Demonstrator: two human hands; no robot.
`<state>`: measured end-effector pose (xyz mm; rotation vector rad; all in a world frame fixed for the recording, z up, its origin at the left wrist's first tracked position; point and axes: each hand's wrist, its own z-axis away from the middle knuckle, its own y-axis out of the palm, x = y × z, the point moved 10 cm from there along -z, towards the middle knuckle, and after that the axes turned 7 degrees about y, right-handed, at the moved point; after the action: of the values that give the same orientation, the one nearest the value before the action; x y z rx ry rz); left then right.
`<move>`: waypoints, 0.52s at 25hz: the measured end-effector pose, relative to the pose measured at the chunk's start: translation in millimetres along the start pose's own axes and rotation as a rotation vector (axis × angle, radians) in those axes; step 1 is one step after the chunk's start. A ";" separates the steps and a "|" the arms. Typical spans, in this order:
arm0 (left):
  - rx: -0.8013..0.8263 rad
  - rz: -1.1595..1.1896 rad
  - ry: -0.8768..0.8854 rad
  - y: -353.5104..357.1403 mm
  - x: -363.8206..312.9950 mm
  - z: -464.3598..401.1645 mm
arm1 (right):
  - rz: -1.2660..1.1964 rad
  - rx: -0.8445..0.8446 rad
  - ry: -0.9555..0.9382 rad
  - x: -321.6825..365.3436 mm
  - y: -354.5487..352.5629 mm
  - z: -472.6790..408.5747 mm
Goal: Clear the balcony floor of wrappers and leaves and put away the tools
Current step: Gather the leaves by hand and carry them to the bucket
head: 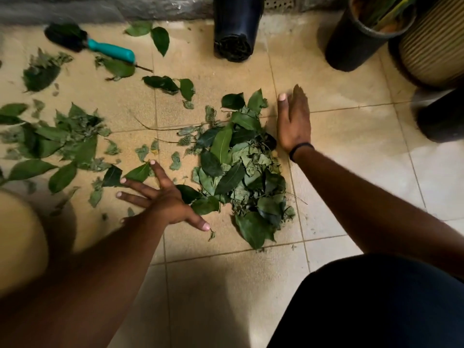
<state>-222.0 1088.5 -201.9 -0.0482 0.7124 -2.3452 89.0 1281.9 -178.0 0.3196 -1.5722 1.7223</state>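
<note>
2 hands flat on tile floor (351, 151). Scattered leaves (62, 144) run off left edge; trowel (88, 43) blade dark, blurred. Left hand (163, 197) splayed, released, fingertip touching leaf. Leaf pile (241, 172) between hands. Right hand (293, 121) straight-fingered, edging pile. Black pots (236, 26) cropped top, right; bare tiles right of pile

Bare tiled floor (351, 172) lies open right of the leaf pile (238, 172). Scattered leaves (57, 144) and a teal-handled trowel (100, 46) clutter the left. Three black pots (237, 28) (361, 38) (442, 116) and a ribbed planter (437, 46) block the far and right edges.
</note>
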 end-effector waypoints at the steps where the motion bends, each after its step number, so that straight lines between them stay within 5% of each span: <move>1: -0.001 -0.003 0.007 0.5 0.2 -1.5 | 0.016 0.085 -0.016 7.4 8.0 -3.5; 6: -0.023 -0.004 -0.004 1.1 2.3 0.4 | 0.269 0.532 -0.500 60.8 67.0 89.0; 10: -0.033 -0.033 -0.011 -0.5 2.3 -0.4 | 0.363 0.214 -0.706 26.3 2.6 121.7; 13: -0.039 -0.031 -0.010 2.5 3.9 -1.4 | 0.477 0.228 -0.756 -36.1 -13.2 170.5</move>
<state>-223.8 1085.2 -205.0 -0.0890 0.7581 -2.3592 70.4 1109.5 -156.0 0.8408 -2.1002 2.3238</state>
